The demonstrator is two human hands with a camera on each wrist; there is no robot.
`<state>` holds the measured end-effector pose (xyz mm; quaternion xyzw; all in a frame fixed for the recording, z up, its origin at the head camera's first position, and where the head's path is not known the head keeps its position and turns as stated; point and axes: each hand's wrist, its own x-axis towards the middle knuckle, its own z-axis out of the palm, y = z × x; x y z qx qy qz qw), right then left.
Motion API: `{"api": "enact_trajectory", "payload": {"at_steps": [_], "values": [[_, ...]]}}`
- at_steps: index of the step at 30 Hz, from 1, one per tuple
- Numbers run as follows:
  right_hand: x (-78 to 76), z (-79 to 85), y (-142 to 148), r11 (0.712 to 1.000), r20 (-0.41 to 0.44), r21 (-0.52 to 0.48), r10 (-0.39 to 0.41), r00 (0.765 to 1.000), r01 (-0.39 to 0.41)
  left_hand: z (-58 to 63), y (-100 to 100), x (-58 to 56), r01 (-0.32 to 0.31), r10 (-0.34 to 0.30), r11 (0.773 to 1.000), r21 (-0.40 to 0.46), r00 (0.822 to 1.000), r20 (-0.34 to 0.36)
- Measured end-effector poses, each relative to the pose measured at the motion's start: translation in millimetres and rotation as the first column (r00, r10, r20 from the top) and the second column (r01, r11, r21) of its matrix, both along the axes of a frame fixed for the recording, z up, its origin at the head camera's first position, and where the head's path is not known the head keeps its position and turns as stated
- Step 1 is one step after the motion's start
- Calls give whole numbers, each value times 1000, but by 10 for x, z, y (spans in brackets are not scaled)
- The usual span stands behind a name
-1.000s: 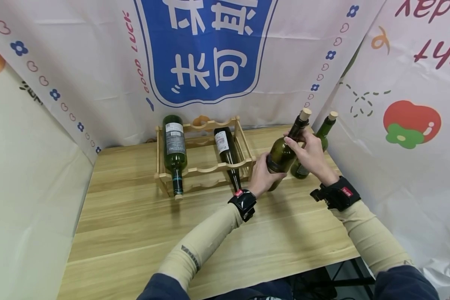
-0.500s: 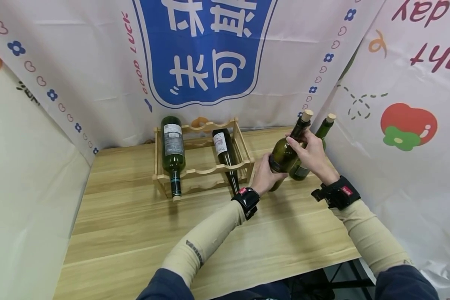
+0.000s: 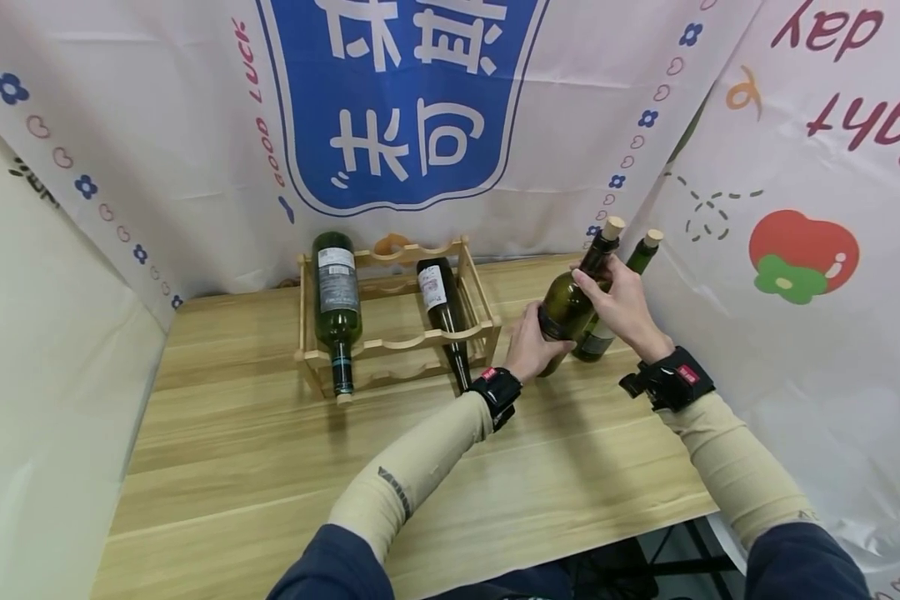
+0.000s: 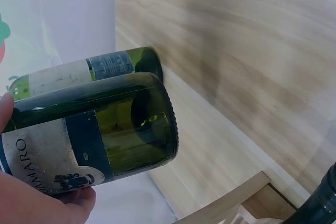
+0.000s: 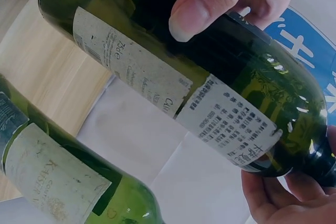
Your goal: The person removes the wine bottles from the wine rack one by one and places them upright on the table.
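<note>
A dark green corked wine bottle (image 3: 565, 302) is tilted above the right part of the table, its neck up and to the right. Its base hangs over the wood in the left wrist view. My left hand (image 3: 531, 344) grips the lower body, with the thumb (image 5: 191, 19) across the glass in the right wrist view. Up at the neck and shoulder, my right hand (image 3: 621, 304) curls its fingers round the bottle. Pale labels (image 5: 231, 121) cover part of its side. Just behind stands a second green corked bottle (image 3: 594, 340), partly hidden by the right hand.
Left of the hands stands a wooden wine rack (image 3: 390, 343). On it lie a green bottle (image 3: 337, 292) at the left and a slim dark bottle (image 3: 441, 304) at the right, necks toward me. Printed cloth (image 3: 555, 167) hangs behind and on both sides.
The head view has shifted slightly. Against the rack, both hands and the held bottle have moved a little right, nearer the standing bottle; both grips stay the same.
</note>
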<state>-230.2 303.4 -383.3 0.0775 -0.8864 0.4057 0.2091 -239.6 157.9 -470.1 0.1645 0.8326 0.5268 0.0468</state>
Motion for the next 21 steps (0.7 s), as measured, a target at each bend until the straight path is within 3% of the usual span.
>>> {"api": "enact_trajectory", "payload": {"at_steps": [21], "values": [[-78, -63, 101, 1000, 57, 3, -3, 998, 3, -87, 176, -111, -23, 23, 999, -27, 1000, 7]]}}
